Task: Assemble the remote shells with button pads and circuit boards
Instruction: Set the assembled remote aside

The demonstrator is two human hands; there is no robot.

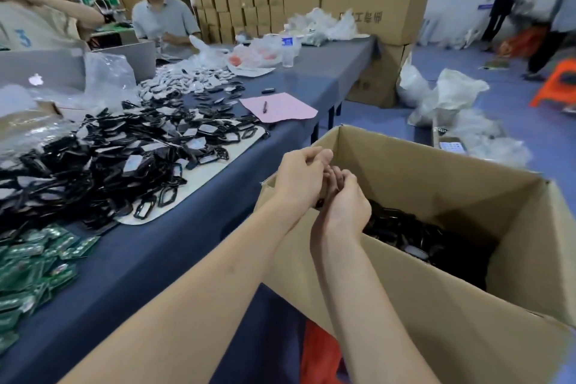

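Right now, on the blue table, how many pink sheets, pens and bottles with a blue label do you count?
Pink sheet: 1
Pen: 1
Bottle with blue label: 1
Total: 3

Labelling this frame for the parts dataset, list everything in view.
black plastic remote shells: pile, black, left on blue-grey table
green circuit boards: heap, green, table's near left
small white pads: heap, white, table further back
pink paper sheet: one, pink, mid-table
black pen: one, black, on sheet
open brown cardboard box: one, brown, right of table
clear water bottle: one, clear, far table
orange plastic stool: one, orange, floor right
hands: two, left hand, right hand, together above box
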